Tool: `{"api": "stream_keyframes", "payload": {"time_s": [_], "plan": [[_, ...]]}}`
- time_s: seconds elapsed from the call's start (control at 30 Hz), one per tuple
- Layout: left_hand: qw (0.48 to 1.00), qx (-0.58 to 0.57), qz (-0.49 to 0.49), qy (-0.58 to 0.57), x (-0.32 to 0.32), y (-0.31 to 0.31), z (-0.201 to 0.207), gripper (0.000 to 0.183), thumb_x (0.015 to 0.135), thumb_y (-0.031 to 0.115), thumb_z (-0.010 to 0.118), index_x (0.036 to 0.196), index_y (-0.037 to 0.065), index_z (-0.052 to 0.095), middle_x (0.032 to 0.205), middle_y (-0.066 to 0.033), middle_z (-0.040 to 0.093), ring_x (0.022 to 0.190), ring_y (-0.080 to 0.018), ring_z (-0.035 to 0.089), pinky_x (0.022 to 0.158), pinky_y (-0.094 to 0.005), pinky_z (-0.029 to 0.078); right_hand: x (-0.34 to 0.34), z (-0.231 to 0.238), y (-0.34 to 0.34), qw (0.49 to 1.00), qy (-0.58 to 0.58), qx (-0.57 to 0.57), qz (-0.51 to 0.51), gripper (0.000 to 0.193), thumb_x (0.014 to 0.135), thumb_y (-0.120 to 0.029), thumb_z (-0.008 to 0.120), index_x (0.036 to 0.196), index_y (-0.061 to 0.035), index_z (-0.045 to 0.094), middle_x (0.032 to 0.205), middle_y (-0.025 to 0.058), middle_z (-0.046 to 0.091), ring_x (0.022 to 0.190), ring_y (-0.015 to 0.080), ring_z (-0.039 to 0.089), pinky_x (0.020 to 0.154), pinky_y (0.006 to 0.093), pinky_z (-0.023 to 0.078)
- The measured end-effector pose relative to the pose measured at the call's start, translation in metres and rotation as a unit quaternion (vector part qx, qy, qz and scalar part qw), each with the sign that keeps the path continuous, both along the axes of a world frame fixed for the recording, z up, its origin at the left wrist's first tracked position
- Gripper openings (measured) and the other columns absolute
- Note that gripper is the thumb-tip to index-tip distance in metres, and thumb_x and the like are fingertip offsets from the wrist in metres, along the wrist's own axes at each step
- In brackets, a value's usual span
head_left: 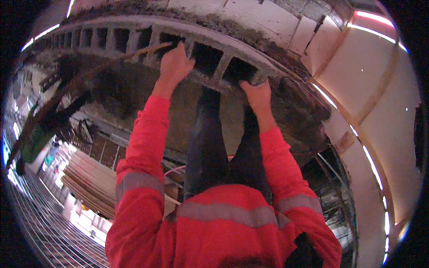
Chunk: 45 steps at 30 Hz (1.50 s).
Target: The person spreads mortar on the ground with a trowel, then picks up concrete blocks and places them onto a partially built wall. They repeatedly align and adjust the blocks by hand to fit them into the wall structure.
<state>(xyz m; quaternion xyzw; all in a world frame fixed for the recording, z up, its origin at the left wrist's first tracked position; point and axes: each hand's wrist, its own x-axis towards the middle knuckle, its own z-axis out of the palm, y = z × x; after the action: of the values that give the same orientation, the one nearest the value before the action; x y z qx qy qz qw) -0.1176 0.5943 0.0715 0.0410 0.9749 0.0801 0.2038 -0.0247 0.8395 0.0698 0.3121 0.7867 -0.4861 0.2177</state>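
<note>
Both my arms, in red sleeves with grey bands, reach forward to a row of grey hollow concrete blocks with dark square openings. My left hand [175,64] is closed on the left end of the nearest concrete block [222,67], its fingertips at the rim of an opening. At the block's right end, my right hand [258,96] grips the edge, thumb toward the opening; its other fingers are partly hidden. A long thin brown stick or bar [145,50] slants from the left and ends beside my left hand; I cannot tell whether it touches the hand.
The block row [87,39] curves away to the left. Behind it rises a dirt-stained wall [250,20]. Large pale panels [371,71] stand on the right. Stacked boards [87,181] and several thin metal rods [44,223] lie at lower left. My dark-trousered legs are below the block.
</note>
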Motion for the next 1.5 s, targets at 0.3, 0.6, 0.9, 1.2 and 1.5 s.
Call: {"api": "stream_keyframes", "payload": {"time_s": [0.3, 0.6, 0.9, 1.2, 1.5], "plan": [[0.999, 0.001, 0.005, -0.042, -0.001, 0.005, -0.001, 0.061, 0.07, 0.027, 0.069, 0.113, -0.009, 0.046, 0.082, -0.0234, 0.062, 0.081, -0.0385, 0.062, 0.071, -0.0448, 0.049, 0.013, -0.014, 0.003, 0.998, 0.041, -0.016, -0.036, 0.053, 0.067, -0.013, 0.068, 0.113, 0.0019, 0.047, 0.105, 0.0201, 0.061, 0.097, 0.0348, 0.059, 0.087, 0.0387, 0.045], [0.998, 0.041, -0.041, 0.014, -0.003, -0.005, -0.005, 0.06, 0.069, 0.025, 0.069, 0.112, -0.011, 0.046, 0.079, -0.0232, 0.062, 0.076, -0.0382, 0.062, 0.066, -0.0441, 0.049, 0.009, -0.015, 0.001, 0.999, 0.036, 0.0, -0.012, 0.055, 0.067, -0.015, 0.066, 0.114, 0.005, 0.047, 0.101, 0.0228, 0.061, 0.095, 0.0387, 0.059, 0.084, 0.041, 0.046], [0.999, 0.024, -0.021, -0.028, -0.01, -0.003, -0.006, 0.051, 0.071, 0.028, 0.067, 0.104, -0.006, 0.048, 0.077, -0.0212, 0.062, 0.075, -0.0386, 0.062, 0.067, -0.0454, 0.049, 0.005, -0.02, 0.003, 0.999, 0.021, -0.019, -0.025, 0.056, 0.067, -0.016, 0.068, 0.114, 0.0044, 0.047, 0.103, 0.0211, 0.061, 0.096, 0.0364, 0.059, 0.085, 0.0392, 0.046], [0.999, 0.022, -0.029, -0.006, -0.006, -0.003, -0.002, 0.049, 0.071, 0.03, 0.067, 0.101, -0.004, 0.048, 0.08, -0.0218, 0.062, 0.08, -0.0374, 0.061, 0.071, -0.0453, 0.049, 0.012, -0.029, 0.001, 0.999, 0.021, -0.014, -0.032, 0.054, 0.066, -0.016, 0.069, 0.113, 0.0025, 0.048, 0.104, 0.0201, 0.061, 0.097, 0.0348, 0.059, 0.087, 0.039, 0.045], [1.0, 0.007, -0.025, -0.014, -0.006, -0.001, -0.008, 0.051, 0.07, 0.031, 0.068, 0.101, -0.004, 0.049, 0.081, -0.0217, 0.063, 0.079, -0.0374, 0.062, 0.071, -0.0455, 0.05, 0.011, -0.026, 0.005, 1.0, 0.013, 0.004, 0.0, 0.056, 0.066, -0.017, 0.07, 0.112, 0.0051, 0.047, 0.102, 0.0203, 0.062, 0.094, 0.0361, 0.06, 0.085, 0.0387, 0.046]]}}
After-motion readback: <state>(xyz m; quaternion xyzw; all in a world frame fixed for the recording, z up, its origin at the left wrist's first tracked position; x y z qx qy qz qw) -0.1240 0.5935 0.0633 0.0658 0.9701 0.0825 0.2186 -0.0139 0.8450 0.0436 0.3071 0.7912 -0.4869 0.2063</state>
